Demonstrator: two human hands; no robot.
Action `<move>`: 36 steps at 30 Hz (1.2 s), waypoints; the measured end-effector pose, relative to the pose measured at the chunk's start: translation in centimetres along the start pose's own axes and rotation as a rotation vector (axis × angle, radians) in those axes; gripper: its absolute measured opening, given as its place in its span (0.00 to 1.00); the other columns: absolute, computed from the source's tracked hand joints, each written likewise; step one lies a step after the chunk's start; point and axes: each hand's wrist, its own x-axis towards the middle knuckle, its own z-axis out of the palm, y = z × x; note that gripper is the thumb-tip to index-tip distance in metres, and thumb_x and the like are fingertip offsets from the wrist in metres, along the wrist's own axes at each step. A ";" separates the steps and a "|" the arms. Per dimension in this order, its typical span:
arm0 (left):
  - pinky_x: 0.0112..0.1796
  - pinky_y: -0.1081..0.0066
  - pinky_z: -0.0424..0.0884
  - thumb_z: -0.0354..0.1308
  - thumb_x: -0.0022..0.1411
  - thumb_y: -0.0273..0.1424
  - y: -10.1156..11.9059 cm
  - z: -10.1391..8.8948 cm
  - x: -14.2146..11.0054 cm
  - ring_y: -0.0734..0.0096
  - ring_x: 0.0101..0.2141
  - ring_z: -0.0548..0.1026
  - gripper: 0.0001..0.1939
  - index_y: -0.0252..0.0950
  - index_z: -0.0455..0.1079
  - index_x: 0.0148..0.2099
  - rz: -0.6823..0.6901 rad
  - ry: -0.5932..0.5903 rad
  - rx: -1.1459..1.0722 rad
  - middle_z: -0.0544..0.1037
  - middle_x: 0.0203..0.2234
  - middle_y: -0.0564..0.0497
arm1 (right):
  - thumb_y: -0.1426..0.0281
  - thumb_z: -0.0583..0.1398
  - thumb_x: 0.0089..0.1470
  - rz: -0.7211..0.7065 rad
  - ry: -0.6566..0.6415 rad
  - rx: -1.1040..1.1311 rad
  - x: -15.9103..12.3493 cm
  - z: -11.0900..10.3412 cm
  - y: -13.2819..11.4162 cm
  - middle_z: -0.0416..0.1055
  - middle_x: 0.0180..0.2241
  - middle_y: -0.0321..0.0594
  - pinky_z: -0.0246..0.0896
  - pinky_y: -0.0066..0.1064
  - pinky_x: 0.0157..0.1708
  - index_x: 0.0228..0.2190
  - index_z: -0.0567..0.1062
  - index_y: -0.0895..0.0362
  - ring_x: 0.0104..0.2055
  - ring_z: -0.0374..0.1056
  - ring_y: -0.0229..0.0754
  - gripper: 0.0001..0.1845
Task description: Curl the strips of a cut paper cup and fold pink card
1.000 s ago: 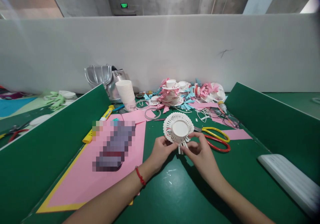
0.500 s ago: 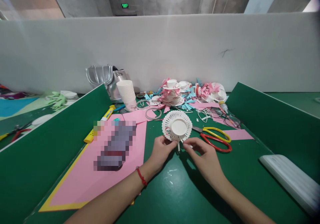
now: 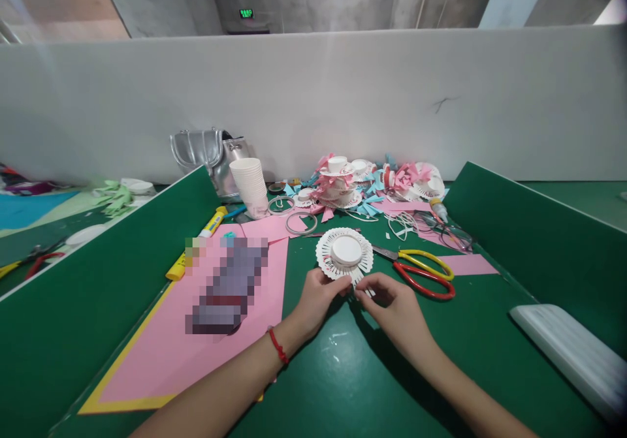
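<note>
A white paper cup cut into a fan of curled strips [image 3: 345, 254] lies upside down on the green table, its round base facing up. My left hand [image 3: 316, 298], with a red string on the wrist, pinches the near rim of that fringe. My right hand [image 3: 392, 302] pinches one of the white strips at the cup's lower right edge. Both hands are closed on the cup's strips.
Yellow and red scissors [image 3: 422, 271] lie just right of the cup. A pink paper sheet [image 3: 161, 346] covers the left. Behind stand a stack of white cups [image 3: 249, 183], a silver bag [image 3: 200, 151], a glue stick [image 3: 211, 222] and a pile of finished pink-and-blue paper pieces [image 3: 372, 180]. Green dividers [image 3: 533, 242] flank the table.
The cut cup has tilted down from facing me to lying flatter on the table. My right hand slid in closer under its rim; both hands moved slightly left.
</note>
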 end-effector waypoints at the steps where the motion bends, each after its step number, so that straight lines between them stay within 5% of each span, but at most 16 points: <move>1: 0.21 0.76 0.56 0.59 0.43 0.28 0.1 0.0 0.0 0.79 0.18 0.61 0.08 0.31 0.63 0.19 0.001 0.004 0.009 0.65 0.14 0.56 | 0.71 0.57 0.43 -0.016 -0.005 -0.017 0.0 0.0 0.0 0.70 0.22 0.38 0.60 0.30 0.27 0.22 0.70 0.57 0.25 0.65 0.40 0.03; 10: 0.20 0.77 0.54 0.59 0.43 0.28 0.0 0.1 0.0 0.81 0.18 0.57 0.08 0.32 0.62 0.20 0.032 0.049 0.012 0.62 0.13 0.58 | 0.78 0.55 0.44 -0.351 -0.063 -0.395 -0.4 -0.4 0.6 0.68 0.29 0.39 0.59 0.32 0.31 0.28 0.68 0.56 0.31 0.64 0.41 0.07; 20: 0.21 0.77 0.59 0.59 0.44 0.29 0.2 0.2 -0.2 0.78 0.19 0.61 0.06 0.31 0.68 0.24 0.119 0.112 0.155 0.67 0.14 0.56 | 0.75 0.55 0.46 -0.544 0.138 -0.663 -0.7 -0.8 0.3 0.62 0.34 0.43 0.55 0.35 0.32 0.27 0.72 0.56 0.35 0.60 0.44 0.06; 29: 0.24 0.77 0.62 0.57 0.45 0.29 0.0 0.2 -0.3 0.75 0.21 0.65 0.06 0.29 0.67 0.24 0.191 0.111 0.346 0.71 0.19 0.52 | 0.74 0.56 0.45 -0.469 0.182 -0.564 -0.6 -0.7 0.1 0.63 0.33 0.42 0.55 0.36 0.32 0.24 0.71 0.56 0.34 0.61 0.43 0.04; 36: 0.23 0.77 0.62 0.55 0.46 0.28 -0.4 0.3 -0.4 0.75 0.21 0.66 0.05 0.29 0.67 0.25 0.184 0.037 0.373 0.71 0.19 0.51 | 0.70 0.58 0.43 -0.168 0.179 -0.197 0.3 -1.1 0.5 0.63 0.35 0.42 0.59 0.34 0.34 0.19 0.70 0.55 0.39 0.62 0.45 0.04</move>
